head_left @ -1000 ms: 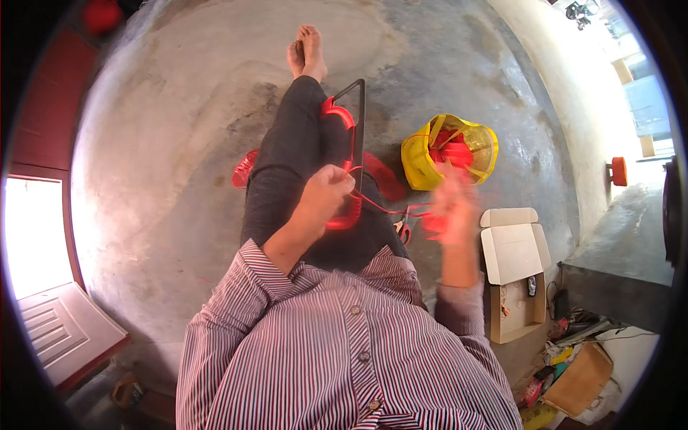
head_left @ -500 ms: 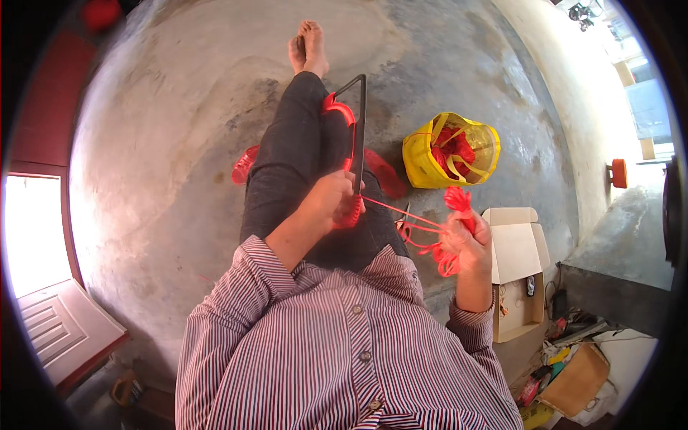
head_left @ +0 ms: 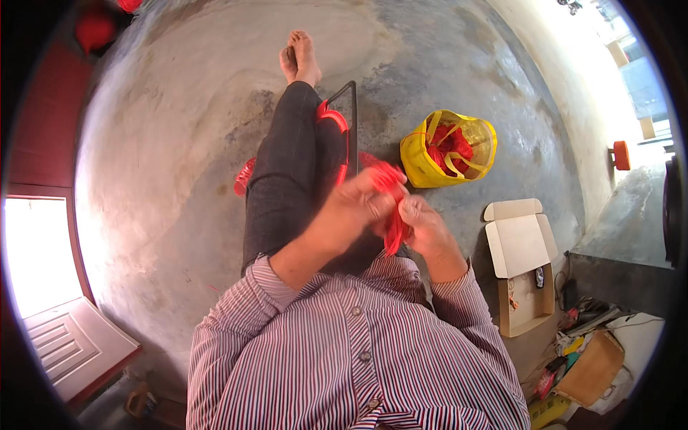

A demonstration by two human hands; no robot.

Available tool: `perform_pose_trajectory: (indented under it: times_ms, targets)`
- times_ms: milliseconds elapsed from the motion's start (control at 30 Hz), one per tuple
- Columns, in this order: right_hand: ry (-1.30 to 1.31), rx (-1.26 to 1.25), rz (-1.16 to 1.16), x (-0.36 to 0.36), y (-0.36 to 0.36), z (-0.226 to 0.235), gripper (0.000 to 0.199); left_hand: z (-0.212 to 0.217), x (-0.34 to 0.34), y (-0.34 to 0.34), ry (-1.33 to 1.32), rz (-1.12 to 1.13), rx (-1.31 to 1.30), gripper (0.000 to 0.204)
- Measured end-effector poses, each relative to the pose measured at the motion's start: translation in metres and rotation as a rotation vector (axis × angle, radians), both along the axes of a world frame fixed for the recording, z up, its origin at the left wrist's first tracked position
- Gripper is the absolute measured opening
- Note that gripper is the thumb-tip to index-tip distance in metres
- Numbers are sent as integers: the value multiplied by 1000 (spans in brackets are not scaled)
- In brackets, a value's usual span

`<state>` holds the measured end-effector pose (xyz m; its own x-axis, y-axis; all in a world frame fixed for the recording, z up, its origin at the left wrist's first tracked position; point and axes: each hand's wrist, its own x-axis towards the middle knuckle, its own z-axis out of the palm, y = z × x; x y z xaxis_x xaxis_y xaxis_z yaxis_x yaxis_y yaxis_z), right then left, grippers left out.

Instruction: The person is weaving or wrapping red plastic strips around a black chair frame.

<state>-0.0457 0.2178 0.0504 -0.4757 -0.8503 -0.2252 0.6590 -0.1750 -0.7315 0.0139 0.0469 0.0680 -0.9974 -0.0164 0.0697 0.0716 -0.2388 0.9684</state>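
Observation:
A bundle of red cord is between my two hands, in front of my thighs. My left hand closes on it from the left, while the fingers of my right hand pinch it from the right. Some motion blur softens both hands and the cord. Resting on my legs is a black metal frame, its curved side partly wrapped in red cord. My left hand and forearm hide the lower end of this frame.
A yellow bag holding more red cord stands on the concrete floor to the right. Farther right lies an opened cardboard box with small items in it. Assorted clutter lies at the lower right. One red slipper is beside my leg.
My right hand has moved left with the cord bundle to meet my left hand. My left hand has left the frame's wrapped side and now grips the bundle. The stretched strands no longer show.

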Motion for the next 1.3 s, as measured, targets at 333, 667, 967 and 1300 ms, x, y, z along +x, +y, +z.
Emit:
perform_pose_trajectory:
  times_ms: [333, 667, 967, 1300]
  targets:
    - [812, 507, -220, -29, -23, -40, 26, -28, -15, -90, 362, 200, -1192, 8]
    - [1004, 506, -360, -27, -12, -29, 18, -66, -9, -48, 140, 358, -1006, 38]
    - [315, -399, -740, -45, 142, 55, 19, -83, -9, -28, -501, 174, 197, 65]
    - [439, 570, -333, 5, -14, -8, 8, -79, -3, -20, -513, 211, 182, 69]
